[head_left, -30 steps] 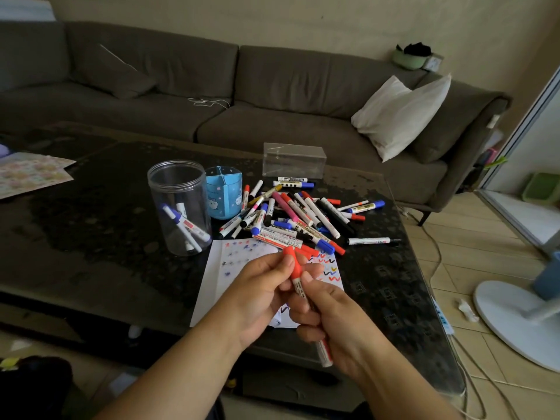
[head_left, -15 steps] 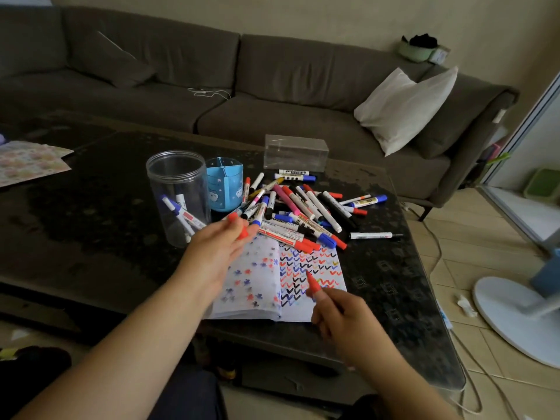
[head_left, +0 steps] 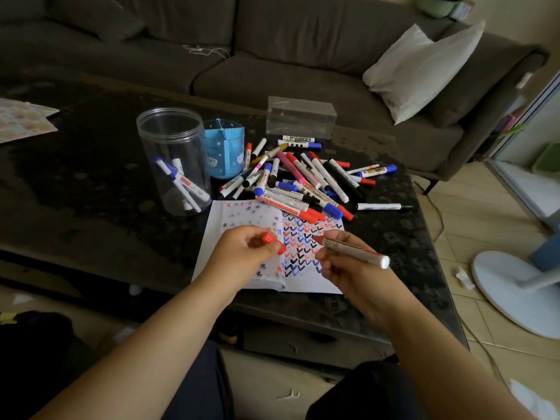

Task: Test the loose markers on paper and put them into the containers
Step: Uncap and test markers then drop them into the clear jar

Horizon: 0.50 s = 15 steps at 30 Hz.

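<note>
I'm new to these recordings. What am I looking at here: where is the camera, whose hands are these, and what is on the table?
There is no robot: a camera worn on a person's head looks down at their own hands. The right hand holds an uncapped red marker; the left hand holds its red cap. Under them lies test paper covered in coloured ticks on a dark table. Behind it are a pile of loose markers, a clear jar already holding a few, a blue holder and a clear box.
</note>
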Motion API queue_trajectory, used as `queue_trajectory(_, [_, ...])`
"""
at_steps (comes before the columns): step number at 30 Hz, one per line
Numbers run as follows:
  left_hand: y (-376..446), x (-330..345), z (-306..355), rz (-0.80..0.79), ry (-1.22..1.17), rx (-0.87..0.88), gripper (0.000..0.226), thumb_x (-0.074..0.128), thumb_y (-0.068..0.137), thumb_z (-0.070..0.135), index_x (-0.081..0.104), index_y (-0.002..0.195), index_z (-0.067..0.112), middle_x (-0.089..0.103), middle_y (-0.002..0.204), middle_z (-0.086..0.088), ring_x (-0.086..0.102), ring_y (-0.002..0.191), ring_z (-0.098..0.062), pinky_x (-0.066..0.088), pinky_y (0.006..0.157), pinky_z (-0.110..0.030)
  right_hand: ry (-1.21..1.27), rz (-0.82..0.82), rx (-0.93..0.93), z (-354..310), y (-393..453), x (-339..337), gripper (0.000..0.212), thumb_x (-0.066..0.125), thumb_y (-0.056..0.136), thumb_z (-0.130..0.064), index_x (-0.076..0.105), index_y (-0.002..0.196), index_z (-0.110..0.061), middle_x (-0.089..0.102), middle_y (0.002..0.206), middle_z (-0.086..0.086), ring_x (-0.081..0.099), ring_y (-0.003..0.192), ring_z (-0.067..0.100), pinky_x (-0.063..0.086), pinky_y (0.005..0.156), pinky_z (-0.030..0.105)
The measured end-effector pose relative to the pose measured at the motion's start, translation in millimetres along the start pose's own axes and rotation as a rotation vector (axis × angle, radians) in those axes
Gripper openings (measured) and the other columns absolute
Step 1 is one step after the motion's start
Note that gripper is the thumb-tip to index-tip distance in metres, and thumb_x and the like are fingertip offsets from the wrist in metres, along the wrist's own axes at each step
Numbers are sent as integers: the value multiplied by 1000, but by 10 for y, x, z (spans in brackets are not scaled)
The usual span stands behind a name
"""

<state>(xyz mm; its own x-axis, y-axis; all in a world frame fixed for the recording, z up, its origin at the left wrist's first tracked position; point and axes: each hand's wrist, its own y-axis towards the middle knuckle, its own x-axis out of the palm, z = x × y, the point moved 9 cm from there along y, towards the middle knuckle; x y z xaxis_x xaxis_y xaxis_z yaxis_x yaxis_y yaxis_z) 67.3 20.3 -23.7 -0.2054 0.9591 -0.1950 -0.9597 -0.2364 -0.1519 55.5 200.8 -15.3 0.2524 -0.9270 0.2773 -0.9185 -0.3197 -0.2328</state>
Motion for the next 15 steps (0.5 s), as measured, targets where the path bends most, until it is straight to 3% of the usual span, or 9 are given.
queue_trajectory(2, [16, 34, -97, -4, 6, -13, 5, 69, 83, 15, 69, 81, 20, 70, 84, 1, 65, 82, -13, 49, 65, -23, -112, -6, -18, 57, 32, -8, 8, 51, 94, -16, 55, 87, -13, 54, 67, 4, 45, 62, 13, 41, 62, 24])
queue_trajectory(4, [26, 49, -223, -3, -4, -45, 3, 68, 84, 15, 69, 82, 16, 70, 85, 1, 65, 86, -15, 52, 72, -27, -310, 2, -33, 106, 59, -35, 30, 43, 94, -41, 56, 87, -15, 50, 61, 1, 42, 59, 12, 38, 59, 23])
queue_trajectory(5, [35, 47, -291, 0, -6, -60, 2, 68, 84, 15, 69, 83, 17, 70, 86, 1, 65, 88, -15, 53, 75, -29, -385, 23, -48, 105, 65, -46, 37, 37, 96, -44, 57, 89, -14, 50, 61, 0, 43, 59, 12, 38, 59, 22])
queue_trajectory(7, [49, 41, -385, 0, -7, -66, 3, 68, 84, 16, 69, 84, 19, 70, 88, 0, 65, 90, -15, 53, 82, -32, -482, 67, -70, 123, 88, -78, 39, 36, 98, -39, 62, 93, -11, 54, 62, 2, 46, 61, 13, 40, 61, 23])
queue_trajectory(12, [79, 45, -503, -42, -41, -27, 7, 68, 84, 14, 69, 88, 19, 72, 90, -1, 67, 91, -17, 53, 90, -41, -660, 178, -115, 215, 161, -172, 20, 64, 87, -21, 56, 69, -14, 56, 56, -8, 47, 53, 5, 37, 54, 22])
queue_trajectory(15, [89, 43, -535, -32, -66, -3, 10, 68, 83, 11, 69, 86, 21, 71, 85, 3, 67, 89, -15, 53, 90, -38, -696, 243, -130, 230, 186, -254, 20, 68, 82, -16, 53, 71, -9, 58, 63, -1, 48, 58, 8, 36, 55, 25])
